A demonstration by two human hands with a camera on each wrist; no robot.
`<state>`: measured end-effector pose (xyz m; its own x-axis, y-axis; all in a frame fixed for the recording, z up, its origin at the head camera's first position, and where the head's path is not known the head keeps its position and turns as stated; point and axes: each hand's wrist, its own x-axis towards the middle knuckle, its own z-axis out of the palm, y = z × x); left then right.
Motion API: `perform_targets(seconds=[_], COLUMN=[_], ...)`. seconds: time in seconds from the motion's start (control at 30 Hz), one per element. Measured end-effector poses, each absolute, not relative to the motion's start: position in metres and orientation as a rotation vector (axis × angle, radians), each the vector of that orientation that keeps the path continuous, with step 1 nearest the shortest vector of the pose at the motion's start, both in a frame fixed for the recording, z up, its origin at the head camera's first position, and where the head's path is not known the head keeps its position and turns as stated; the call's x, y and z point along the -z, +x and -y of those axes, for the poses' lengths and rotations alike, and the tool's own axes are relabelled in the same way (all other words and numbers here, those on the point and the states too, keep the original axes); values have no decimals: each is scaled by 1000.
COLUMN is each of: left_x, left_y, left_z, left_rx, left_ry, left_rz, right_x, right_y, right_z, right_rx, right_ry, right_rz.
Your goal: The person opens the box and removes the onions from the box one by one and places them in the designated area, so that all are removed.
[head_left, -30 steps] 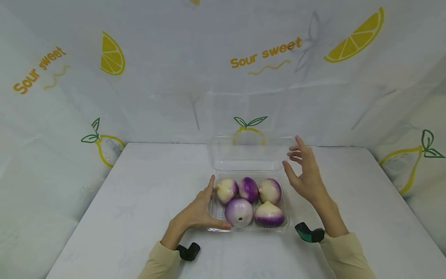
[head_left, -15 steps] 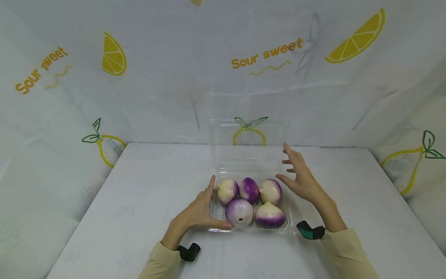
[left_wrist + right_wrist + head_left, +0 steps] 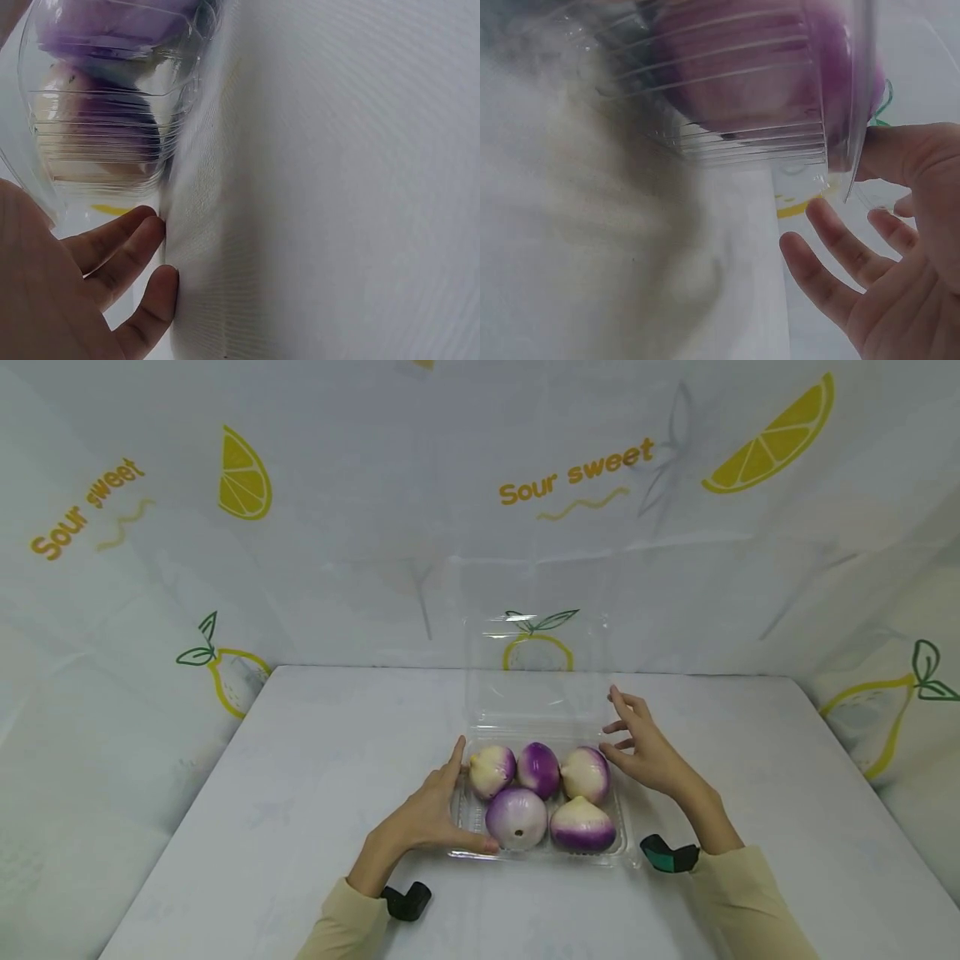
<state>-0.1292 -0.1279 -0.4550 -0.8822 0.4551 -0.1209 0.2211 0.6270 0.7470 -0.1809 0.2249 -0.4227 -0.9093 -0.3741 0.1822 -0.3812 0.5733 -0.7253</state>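
Note:
A clear plastic clamshell box (image 3: 540, 859) stands on the table with several purple-and-white vegetables that look like onions (image 3: 516, 818) inside. Its hinged lid (image 3: 536, 702) is raised at the back, roughly upright. My left hand (image 3: 429, 814) spans the box's left end, thumb along the front rim and index finger at the rear corner. In the left wrist view its other fingers (image 3: 124, 255) lie loosely bent beside the ribbed wall. At the rear right corner is my right hand (image 3: 651, 756), its thumb by the rim. The right wrist view shows its spread fingers (image 3: 821, 281) beyond the wall.
A white-covered table (image 3: 315, 777) meets a white cloth backdrop (image 3: 360, 527) printed with lemons and lettering. Black wrist devices (image 3: 407, 902) sit at both cuffs, near the tabletop. Cloth also hangs at the left and right sides.
The lid has swung up from leaning far back to nearly upright. My right hand has come lower and closer to the box's right side, its fingers drawn nearer together. My left hand stays put.

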Motion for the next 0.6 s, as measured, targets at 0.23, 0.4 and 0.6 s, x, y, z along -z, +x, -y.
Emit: perform_targets(seconds=[0.23, 0.4, 0.6], left_x=[456, 454, 451], left_y=[-129, -128, -126], left_z=[128, 128, 127], left_rx=[-1085, -1083, -1090], left_ry=[558, 551, 544], left_rz=[-2573, -2567, -2558], right_x=[428, 431, 432], right_y=[-180, -178, -176], right_z=[-230, -234, -236], right_rx=[-1329, -1345, -1326], right_ry=[640, 640, 635], right_rz=[2831, 2865, 2908])
